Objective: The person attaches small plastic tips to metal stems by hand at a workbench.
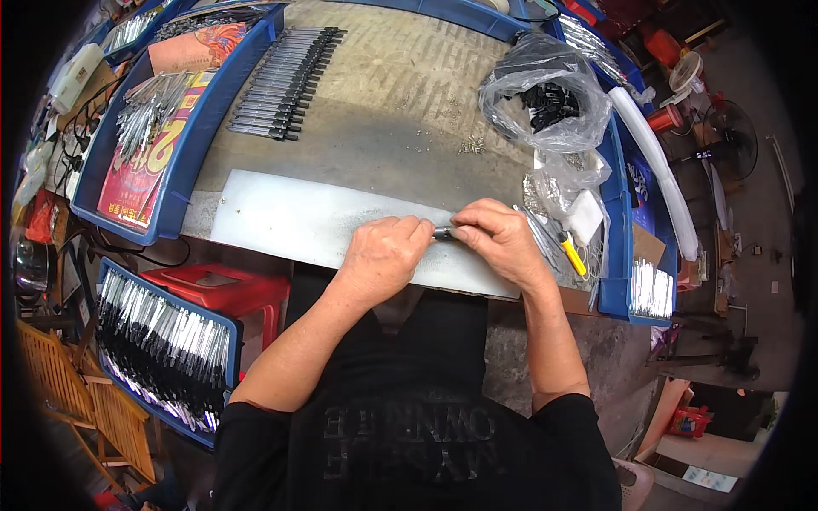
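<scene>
Slipping is poss. if pinch is eased: dark pen part point(442, 233) is gripped by L hand point(385, 257), curled, & R hand point(503, 242), fingertips nearly closed.

We hold a smooth, glossy black piece point(442, 232). The board point(298, 217) looks like satiny white plastic, the worktop point(366, 119) matt and worn. Trays point(194, 157) and stool point(226, 289) are shiny plastic, the bag point(515, 72) thin, crinkled clear film. The chair point(123, 417) shows slatted wood; our shirt point(409, 387) is matt cloth with glossier print point(464, 426).
</scene>
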Demonstrator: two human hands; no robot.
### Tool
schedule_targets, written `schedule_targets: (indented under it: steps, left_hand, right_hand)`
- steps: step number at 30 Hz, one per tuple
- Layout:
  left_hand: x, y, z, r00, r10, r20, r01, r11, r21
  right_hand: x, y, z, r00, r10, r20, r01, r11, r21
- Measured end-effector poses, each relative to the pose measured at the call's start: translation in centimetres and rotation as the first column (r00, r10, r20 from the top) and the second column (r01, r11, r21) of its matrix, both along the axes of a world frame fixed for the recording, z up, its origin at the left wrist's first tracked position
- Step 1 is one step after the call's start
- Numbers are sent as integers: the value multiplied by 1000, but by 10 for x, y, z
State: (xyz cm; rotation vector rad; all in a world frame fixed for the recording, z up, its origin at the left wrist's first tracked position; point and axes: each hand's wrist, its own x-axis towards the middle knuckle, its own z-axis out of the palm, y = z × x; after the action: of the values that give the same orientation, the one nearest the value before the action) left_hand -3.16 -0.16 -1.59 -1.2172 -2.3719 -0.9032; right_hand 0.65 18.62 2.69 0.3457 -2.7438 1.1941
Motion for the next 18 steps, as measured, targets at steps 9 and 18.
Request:
schedule_targets:
  steps: [9, 18]
  left_hand:
    - [0, 1, 0, 1000, -21, 7, 20, 999, 41]
    - [-1, 0, -1, 1000, -16, 14, 15, 999, 46]
  right_hand:
    - [-42, 37, -8, 932, -352, -85, 361, 923, 133]
    - [-73, 53, -27, 920, -348, -178, 386, 880, 276]
